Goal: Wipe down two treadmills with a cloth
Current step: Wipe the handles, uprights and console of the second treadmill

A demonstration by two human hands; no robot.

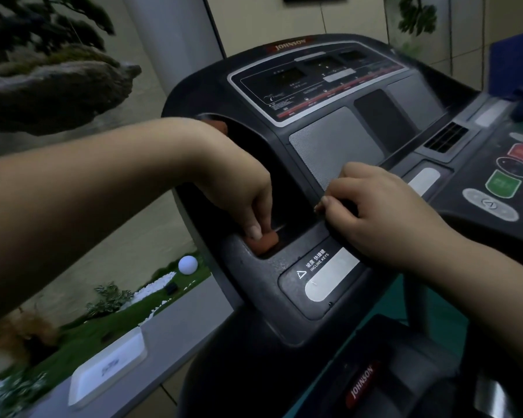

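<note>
a: our left hand [248, 206] pinches the orange cloth [263, 242] inside the treadmill [323, 285] cup pocket.
b: our right hand [375, 215], just beside it, curls on the console ledge; we should press into the corners.

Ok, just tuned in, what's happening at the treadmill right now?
A person is wiping a Johnson treadmill console. The left hand reaches into the recessed pocket on the console's left side and pinches an orange-brown cloth against its front edge. The right hand rests with curled fingers on the ledge above the incline keys panel. Only this one treadmill is clearly in view.
</note>
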